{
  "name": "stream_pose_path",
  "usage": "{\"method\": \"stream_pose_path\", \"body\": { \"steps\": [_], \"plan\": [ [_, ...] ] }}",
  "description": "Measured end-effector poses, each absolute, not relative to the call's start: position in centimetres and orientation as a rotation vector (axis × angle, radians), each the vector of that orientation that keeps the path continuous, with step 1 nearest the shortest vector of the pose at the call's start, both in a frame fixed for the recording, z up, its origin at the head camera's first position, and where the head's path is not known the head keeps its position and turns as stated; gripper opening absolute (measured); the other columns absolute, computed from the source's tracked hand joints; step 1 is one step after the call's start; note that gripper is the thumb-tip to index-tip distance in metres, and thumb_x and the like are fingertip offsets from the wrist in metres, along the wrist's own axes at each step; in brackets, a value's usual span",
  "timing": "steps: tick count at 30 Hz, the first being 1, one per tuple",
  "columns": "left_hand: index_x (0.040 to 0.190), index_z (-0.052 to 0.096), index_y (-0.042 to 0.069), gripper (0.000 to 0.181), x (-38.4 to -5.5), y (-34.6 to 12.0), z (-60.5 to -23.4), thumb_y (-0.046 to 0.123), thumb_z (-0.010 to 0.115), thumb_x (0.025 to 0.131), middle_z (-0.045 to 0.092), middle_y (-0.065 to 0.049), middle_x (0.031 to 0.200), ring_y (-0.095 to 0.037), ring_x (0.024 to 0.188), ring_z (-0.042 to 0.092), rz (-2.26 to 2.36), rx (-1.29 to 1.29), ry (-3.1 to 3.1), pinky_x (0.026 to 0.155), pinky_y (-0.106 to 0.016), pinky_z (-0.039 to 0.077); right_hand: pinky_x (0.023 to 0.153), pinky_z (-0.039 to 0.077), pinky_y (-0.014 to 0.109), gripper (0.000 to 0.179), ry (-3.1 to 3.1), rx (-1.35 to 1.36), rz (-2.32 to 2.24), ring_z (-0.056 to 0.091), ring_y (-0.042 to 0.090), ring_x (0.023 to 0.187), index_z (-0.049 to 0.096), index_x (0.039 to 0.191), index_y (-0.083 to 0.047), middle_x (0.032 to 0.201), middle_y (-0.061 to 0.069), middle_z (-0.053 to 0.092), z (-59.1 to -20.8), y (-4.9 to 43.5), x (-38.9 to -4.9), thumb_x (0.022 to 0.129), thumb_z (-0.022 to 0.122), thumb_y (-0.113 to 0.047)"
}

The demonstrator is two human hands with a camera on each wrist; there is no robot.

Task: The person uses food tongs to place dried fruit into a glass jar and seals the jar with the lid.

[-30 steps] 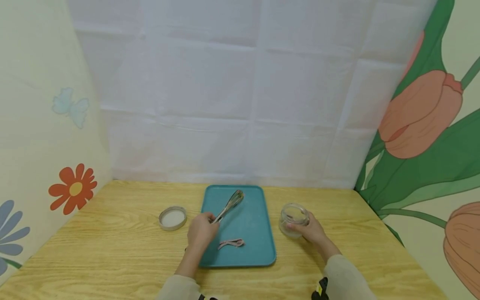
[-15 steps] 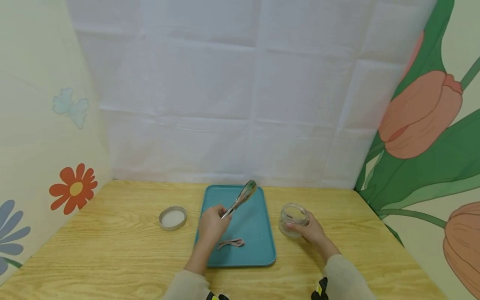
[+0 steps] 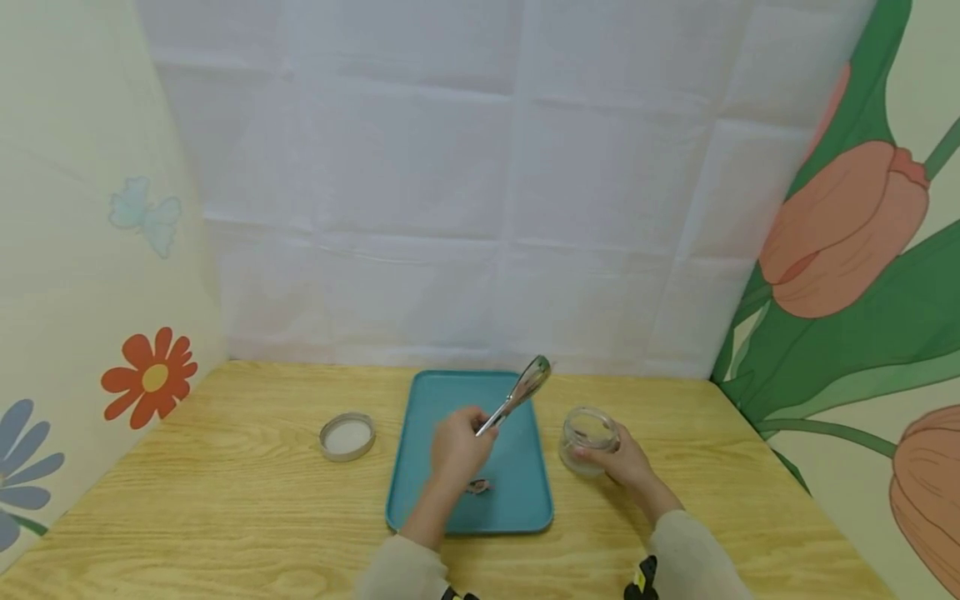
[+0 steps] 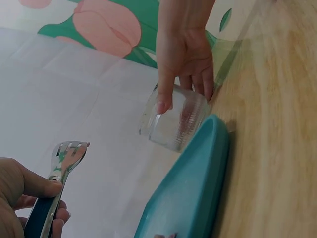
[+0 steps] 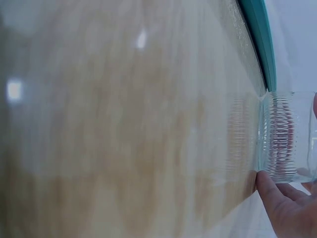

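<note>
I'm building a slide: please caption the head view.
Left hand holds metal tongs; right hand grips an open glass jar beside a blue tray.

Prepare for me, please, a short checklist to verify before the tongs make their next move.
1. Left hand grips the tongs: ok.
2. Pinkish strip is between the tongs' tips: ok.
3. Right hand holds the glass jar upright on the table: ok.
4. Jar mouth is uncovered, lid lying apart: ok.
5. Tongs are above the jar mouth: not ok, they are left of it.
6. How much the jar contains: cannot tell.
</note>
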State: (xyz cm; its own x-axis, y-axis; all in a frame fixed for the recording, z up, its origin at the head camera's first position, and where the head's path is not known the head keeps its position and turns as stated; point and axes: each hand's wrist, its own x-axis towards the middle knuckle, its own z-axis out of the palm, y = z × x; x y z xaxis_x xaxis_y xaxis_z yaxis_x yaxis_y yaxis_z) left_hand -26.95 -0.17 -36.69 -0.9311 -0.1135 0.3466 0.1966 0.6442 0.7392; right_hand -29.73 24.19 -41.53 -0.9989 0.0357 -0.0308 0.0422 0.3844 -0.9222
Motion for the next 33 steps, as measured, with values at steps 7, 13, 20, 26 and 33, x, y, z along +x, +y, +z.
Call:
{"method": "stream_pose_path", "body": {
  "steps": [7, 13, 20, 26, 33],
  "plan": [
    [0.068, 0.063, 0.013, 0.005, -26.9, 1.3, -37.3, 0.013, 0.068, 0.069, 0.054, 0.007, 0.058, -0.010, 0.051, 0.045, -1.184, -0.132, -2.421, 0.045, -0.026, 0.035, 0.088, 0.027, 0.050, 0.088, 2.606, 0.091, -1.729, 0.028, 0.040, 0.116, 0.022, 0.133, -0.002, 0.130, 0.027, 0.027, -41.4, 24.3, -29.7, 0.068, 0.072, -0.031],
    [0.068, 0.063, 0.011, 0.006, -26.8, 2.6, -37.9, 0.011, 0.069, 0.069, 0.052, 0.007, 0.057, -0.008, 0.049, 0.044, -1.258, -0.206, -2.367, 0.043, -0.024, 0.035, 0.089, 0.026, 0.051, 0.088, 2.619, 0.095, -1.712, 0.028, 0.040, 0.116, 0.023, 0.133, -0.001, 0.130, 0.026, 0.028, -41.4, 24.3, -29.7, 0.067, 0.073, -0.031],
    [0.064, 0.060, 0.012, 0.010, -26.6, 3.9, -38.9, 0.010, 0.070, 0.067, 0.048, 0.009, 0.053, -0.007, 0.049, 0.042, -1.290, -0.244, -2.338, 0.044, -0.023, 0.033, 0.089, 0.025, 0.051, 0.086, 2.637, 0.074, -1.708, 0.029, 0.038, 0.116, 0.025, 0.132, -0.001, 0.129, 0.026, 0.031, -41.5, 24.3, -29.6, 0.067, 0.073, -0.032],
    [0.064, 0.059, 0.012, 0.011, -26.3, 4.5, -39.3, 0.009, 0.069, 0.066, 0.048, 0.009, 0.053, -0.007, 0.048, 0.042, -1.307, -0.252, -2.333, 0.044, -0.023, 0.033, 0.090, 0.026, 0.049, 0.082, 2.617, 0.034, -1.772, 0.033, 0.036, 0.114, 0.027, 0.130, 0.001, 0.126, 0.025, 0.035, -41.5, 24.3, -29.6, 0.068, 0.073, -0.026],
    [0.063, 0.059, 0.013, 0.011, -26.3, 4.9, -39.9, 0.009, 0.068, 0.067, 0.048, 0.010, 0.054, -0.007, 0.049, 0.042, -1.324, -0.240, -2.373, 0.044, -0.023, 0.033, 0.090, 0.025, 0.049, 0.078, 2.599, 0.030, -1.793, 0.033, 0.035, 0.113, 0.028, 0.130, -0.001, 0.126, 0.023, 0.036, -41.4, 24.1, -29.6, 0.070, 0.072, -0.024]
  ]
}}
